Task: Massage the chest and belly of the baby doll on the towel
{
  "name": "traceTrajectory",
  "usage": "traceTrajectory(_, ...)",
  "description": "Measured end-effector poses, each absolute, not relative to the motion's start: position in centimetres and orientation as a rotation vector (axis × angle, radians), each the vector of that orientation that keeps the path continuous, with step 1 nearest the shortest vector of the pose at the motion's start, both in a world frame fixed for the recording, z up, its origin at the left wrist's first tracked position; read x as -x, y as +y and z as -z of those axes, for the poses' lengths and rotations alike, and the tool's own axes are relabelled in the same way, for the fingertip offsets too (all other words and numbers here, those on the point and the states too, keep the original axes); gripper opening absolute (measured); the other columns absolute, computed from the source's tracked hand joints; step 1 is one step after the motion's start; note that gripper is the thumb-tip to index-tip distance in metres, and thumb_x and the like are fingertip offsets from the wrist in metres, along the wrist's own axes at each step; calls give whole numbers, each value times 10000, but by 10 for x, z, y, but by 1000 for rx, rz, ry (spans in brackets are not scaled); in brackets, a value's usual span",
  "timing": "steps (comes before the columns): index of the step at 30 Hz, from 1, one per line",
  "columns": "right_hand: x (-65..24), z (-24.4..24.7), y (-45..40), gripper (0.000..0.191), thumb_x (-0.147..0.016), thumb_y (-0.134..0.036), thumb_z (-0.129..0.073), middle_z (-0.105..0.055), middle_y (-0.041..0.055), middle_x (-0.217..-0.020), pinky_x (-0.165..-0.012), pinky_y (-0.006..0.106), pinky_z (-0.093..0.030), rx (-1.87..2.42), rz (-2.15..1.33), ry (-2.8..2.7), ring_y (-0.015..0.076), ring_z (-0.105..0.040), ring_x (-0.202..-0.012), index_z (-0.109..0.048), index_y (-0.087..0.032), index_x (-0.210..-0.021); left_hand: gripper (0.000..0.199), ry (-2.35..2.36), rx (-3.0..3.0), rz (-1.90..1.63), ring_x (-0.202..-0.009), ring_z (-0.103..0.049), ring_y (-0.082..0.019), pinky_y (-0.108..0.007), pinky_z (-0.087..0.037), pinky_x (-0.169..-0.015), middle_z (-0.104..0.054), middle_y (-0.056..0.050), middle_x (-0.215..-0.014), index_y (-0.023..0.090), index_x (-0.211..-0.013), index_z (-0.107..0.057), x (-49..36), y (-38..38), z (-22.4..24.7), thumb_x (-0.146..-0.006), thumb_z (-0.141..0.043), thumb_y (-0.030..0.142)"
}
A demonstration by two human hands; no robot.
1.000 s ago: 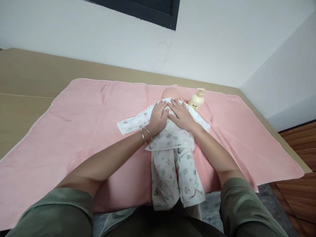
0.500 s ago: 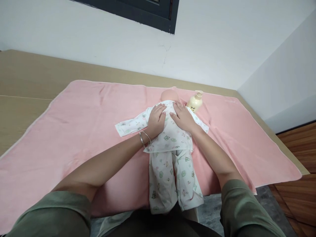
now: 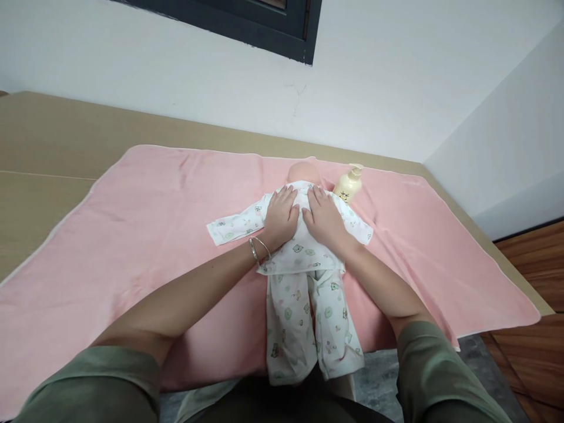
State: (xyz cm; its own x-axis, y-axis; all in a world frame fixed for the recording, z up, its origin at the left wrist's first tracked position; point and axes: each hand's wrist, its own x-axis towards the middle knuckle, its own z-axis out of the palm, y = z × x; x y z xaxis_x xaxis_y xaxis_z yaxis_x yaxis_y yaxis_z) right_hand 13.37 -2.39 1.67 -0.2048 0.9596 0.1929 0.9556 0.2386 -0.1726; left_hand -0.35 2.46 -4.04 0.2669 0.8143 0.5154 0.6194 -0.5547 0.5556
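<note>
A baby doll in a white printed top and trousers lies on a pink blanket, its head away from me and its legs over the near edge. My left hand rests flat on the left side of the doll's upper body, fingers stretched out toward the head. On the right side, my right hand lies flat in the same way, thumb toward the middle. Both hands are open and grip nothing. A cream pump bottle lies beside the doll's right-hand shoulder as I see it.
Under the blanket is a wooden table, its far side against a white wall. A dark window frame is above. Brown wooden drawers stand at the right, below table height.
My right hand has slid slightly down and to the left on the doll's top. My left hand stays in nearly the same place. The view has shifted very slightly.
</note>
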Motion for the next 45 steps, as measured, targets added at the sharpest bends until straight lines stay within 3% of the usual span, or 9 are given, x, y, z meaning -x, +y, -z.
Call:
traceTrajectory(2, -123, -12, -36, 604, -978, -247, -369, -297, 290, -1581, -1246, 510, -213, 1828, 79, -2234, 360, -261, -1509, -329, 76, -1487, 533, 1352, -2339, -1077, -1483, -335, -280, -545, -216, -1241, -445, -157, -1539, 92, -1413, -494, 4, 24, 39, -943, -327, 280)
traceTrajectory(4, -113, -9, -48, 598, -951, -212, -398, -306, 285, -1579, -1251, 522, -197, 1751, 133, -2299, 367, -251, -1511, -358, 76, -1473, 558, 1367, -2373, -1001, -1499, -295, -296, -550, -207, -1239, -399, -174, -1564, 59, -1441, -454, 4, 24, 37, -951, -290, 270)
traceTrajectory(13, -127, -19, -37, 577, -968, -204, -313, -247, 154, -1640, -1266, 530, -130, 1683, 11, -2408, 278, -179, -1544, -328, -39, -1521, 581, 1389, -2397, -951, -1501, -283, -307, -564, -205, -1234, -393, -178, -1566, 47, -1454, -440, 5, 20, 33, -947, -242, 251)
traceTrajectory(19, -123, -17, -40, 577, -974, -219, -307, -228, 157, -1645, -1264, 530, -121, 1702, 10, -2370, 271, -167, -1547, -323, -47, -1524, 546, 1421, -2408, -985, -1478, -335, -306, -560, -250, -1227, -440, -183, -1535, 68, -1423, -476, 5, 20, 34, -943, -281, 244)
traceTrajectory(26, -128, -17, -33, 624, -922, -170, -339, -209, 198, -1643, -1261, 539, -125, 1688, -153, -2275, 317, -139, -1548, -305, -6, -1523, 539, 1451, -2600, -1007, -1383, -468, -352, -528, -351, -1184, -552, -298, -1382, -62, -1324, -528, 5, -1, 20, -983, -250, 248)
traceTrajectory(30, -145, -17, -10, 638, -911, -201, -352, -292, 198, -1615, -1259, 494, -196, 1698, -381, -2092, 285, -229, -1530, -313, 4, -1514, 532, 1409, -2580, -999, -1460, -351, -377, -582, -321, -1183, -465, -277, -1479, -1, -1403, -455, 1, -22, 21, -982, -326, 296)
traceTrajectory(36, -152, -14, -3, 625, -972, -307, -339, -307, 236, -1599, -1252, 493, -191, 1793, -329, -2039, 315, -237, -1524, -327, 25, -1502, 657, 1374, -2388, -850, -1527, -161, -390, -667, -163, -1201, -260, -204, -1622, 107, -1509, -338, 2, -11, 23, -932, -470, 391)
traceTrajectory(42, -137, -23, -28, 587, -997, -258, -309, -379, 292, -1543, -1227, 482, -253, 1866, -163, -2181, 362, -316, -1485, -343, 72, -1481, 604, 1373, -2174, -818, -1538, -151, -333, -604, -126, -1237, -267, -172, -1626, 149, -1503, -378, 12, 25, 21, -951, -449, 384)
traceTrajectory(45, -141, -26, -24, 573, -1005, -265, -303, -392, 276, -1542, -1225, 463, -266, 1830, -188, -2214, 344, -332, -1481, -363, 50, -1480, 586, 1396, -2231, -902, -1535, -168, -332, -588, -136, -1242, -294, -185, -1614, 136, -1490, -391, 10, 17, 25, -967, -430, 398)
